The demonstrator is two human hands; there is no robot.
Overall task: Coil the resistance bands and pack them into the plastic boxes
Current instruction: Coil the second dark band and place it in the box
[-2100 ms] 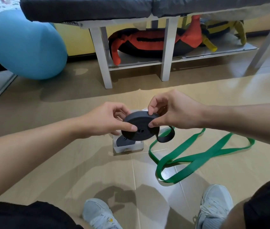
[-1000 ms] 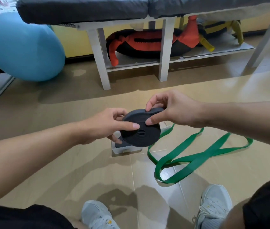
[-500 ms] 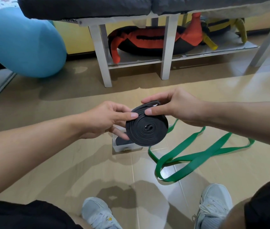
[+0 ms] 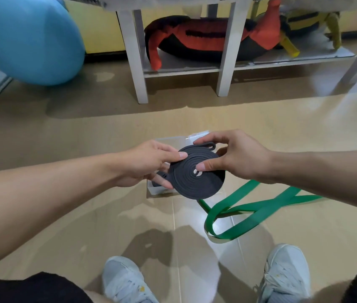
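the coiled black band [image 4: 197, 173] is pinched at its left edge by the left hand [image 4: 149, 165] and at its centre by the right hand [image 4: 236, 156], above the plastic box [image 4: 154, 189]; the green band [image 4: 249, 211] is left loose at right.

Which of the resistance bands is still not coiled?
The green band: it lies loose in long loops on the floor, right of the plastic box. The black band is a tight spiral held between the left hand and right hand.
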